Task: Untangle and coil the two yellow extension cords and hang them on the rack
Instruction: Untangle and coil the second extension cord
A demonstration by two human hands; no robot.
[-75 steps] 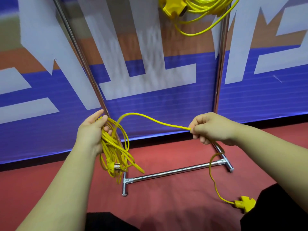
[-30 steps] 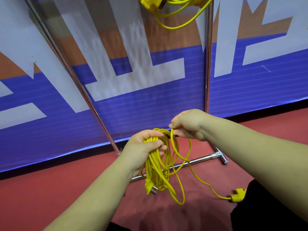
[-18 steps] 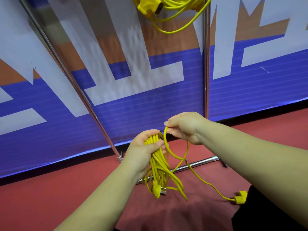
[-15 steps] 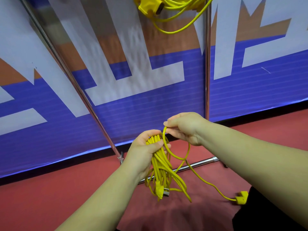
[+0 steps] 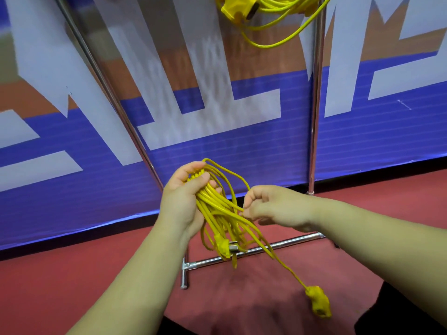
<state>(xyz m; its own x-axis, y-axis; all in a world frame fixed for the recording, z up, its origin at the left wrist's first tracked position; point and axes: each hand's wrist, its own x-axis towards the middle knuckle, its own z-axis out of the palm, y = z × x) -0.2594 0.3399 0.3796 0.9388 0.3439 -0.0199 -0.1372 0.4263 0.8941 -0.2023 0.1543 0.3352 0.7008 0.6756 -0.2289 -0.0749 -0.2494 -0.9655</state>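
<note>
The left hand is clenched around the top of the coil of one yellow extension cord, its loops hanging below the fist. Just beside it, the right hand pinches a single strand against the bundle. A loose tail runs down from there to the socket end, which dangles, blurred, near the red floor. The plug hangs among the loops. The other cord already hangs high on the rack, in front of a blue banner.

The loops look uneven and cross one another. If the tail is wound loosely over them, the bundle may snag or spill when lifted. The dangling socket end could catch on the base bar. If the left grip slackens, loops would slip out.
</note>
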